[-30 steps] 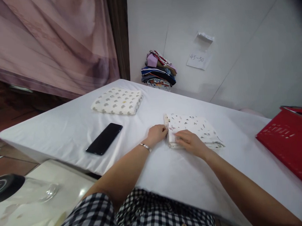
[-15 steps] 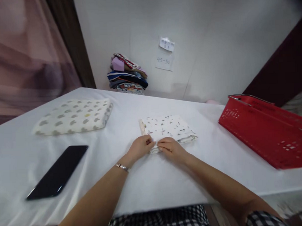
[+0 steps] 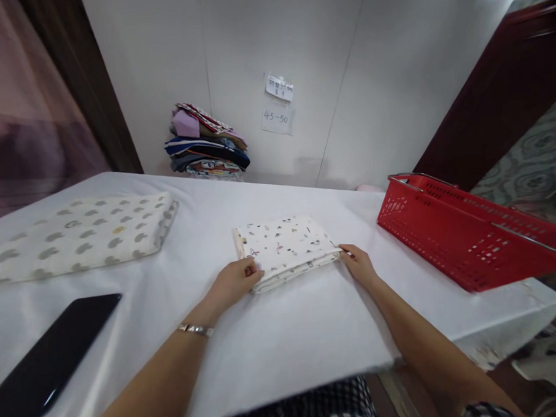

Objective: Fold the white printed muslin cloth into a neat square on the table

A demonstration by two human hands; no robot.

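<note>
A folded white cloth (image 3: pixel 284 242) with small coloured prints lies on the white-covered table in front of me. My left hand (image 3: pixel 237 278) pinches its near left corner between thumb and fingers. At the near right corner, my right hand (image 3: pixel 356 261) grips the edge the same way. Between the two hands the cloth's front edge runs straight, with several layers showing. To the left lies a larger folded white cloth (image 3: pixel 90 232) with grey mouse-head shapes and one yellow one, apart from both hands.
A black phone-like slab (image 3: pixel 54 356) lies at the near left. The red basket (image 3: pixel 463 237) with metal handles stands on the right. Several folded fabrics (image 3: pixel 206 144) are stacked beyond the table's far edge, by a wall bearing paper notes (image 3: pixel 278 119). The tablecloth (image 3: pixel 302 336) reaches the near edge.
My right hand has moved from beside my left hand along the front edge to the cloth's right corner. The view has shifted to the right.
</note>
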